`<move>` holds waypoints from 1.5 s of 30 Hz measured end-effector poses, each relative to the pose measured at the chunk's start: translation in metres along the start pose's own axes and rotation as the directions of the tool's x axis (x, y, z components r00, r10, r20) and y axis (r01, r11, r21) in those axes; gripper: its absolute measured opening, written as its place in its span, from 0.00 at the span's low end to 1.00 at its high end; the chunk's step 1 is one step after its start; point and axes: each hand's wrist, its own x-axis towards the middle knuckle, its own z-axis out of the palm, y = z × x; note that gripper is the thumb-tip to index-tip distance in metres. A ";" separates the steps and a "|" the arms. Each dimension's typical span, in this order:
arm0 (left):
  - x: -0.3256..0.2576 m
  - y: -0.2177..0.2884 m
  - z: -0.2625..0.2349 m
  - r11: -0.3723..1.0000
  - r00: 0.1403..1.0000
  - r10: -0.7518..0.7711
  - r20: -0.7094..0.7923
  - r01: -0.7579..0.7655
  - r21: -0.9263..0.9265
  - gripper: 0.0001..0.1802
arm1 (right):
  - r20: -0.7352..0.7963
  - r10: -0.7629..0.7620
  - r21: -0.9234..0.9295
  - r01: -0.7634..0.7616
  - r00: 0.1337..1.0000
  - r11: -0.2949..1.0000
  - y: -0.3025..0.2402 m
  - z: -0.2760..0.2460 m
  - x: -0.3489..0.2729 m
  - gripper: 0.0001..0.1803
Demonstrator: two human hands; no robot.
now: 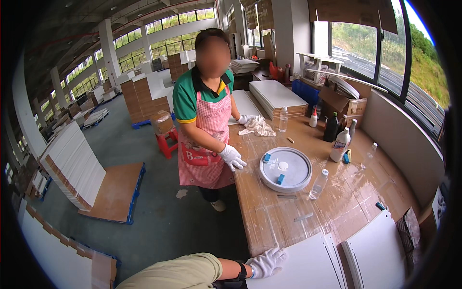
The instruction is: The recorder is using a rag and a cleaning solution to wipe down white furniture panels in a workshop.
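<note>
Left hand (266,262), white-gloved, rests flat with fingers spread on corner of white panel (301,267), at 6 o'clock on the table (269,216); grip released, grasping nothing. Right hand not in view. Panel looks stiff, thin, smooth, probably slippery; best taken by its edges. Co-worker's gloved hand (232,157) at 10 o'clock beside round grey tray (286,169).

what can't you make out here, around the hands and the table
- Right hand: not in the head view, so its grip cannot be told.
- Left hand: gloved, flat on a white panel; the lower edge cuts off the panel.
- Round tray: small blue blocks and a white blob on it, too small to identify.
- Bottles: contents unclear.
- Co-worker's hand: too small to tell its grip.
</note>
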 end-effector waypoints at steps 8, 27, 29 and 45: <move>0.000 0.001 -0.003 1.000 0.999 -0.013 0.039 0.013 -0.007 0.34 | -0.018 -0.048 -0.030 0.047 0.999 0.998 0.013 0.019 -0.008 0.27; 0.001 -0.002 0.005 1.000 1.000 0.000 -0.009 0.000 0.012 0.34 | 0.021 -0.010 -0.016 0.010 1.000 1.000 0.012 0.016 -0.007 0.28; 0.000 -0.002 0.004 1.000 1.000 -0.004 -0.010 0.004 0.009 0.34 | 0.016 -0.019 -0.023 0.019 1.000 1.000 0.014 0.018 -0.008 0.28; 0.000 -0.004 0.009 1.000 1.000 0.008 -0.011 -0.008 0.006 0.35 | 0.050 -0.009 -0.009 0.009 0.999 1.000 0.007 0.006 -0.002 0.26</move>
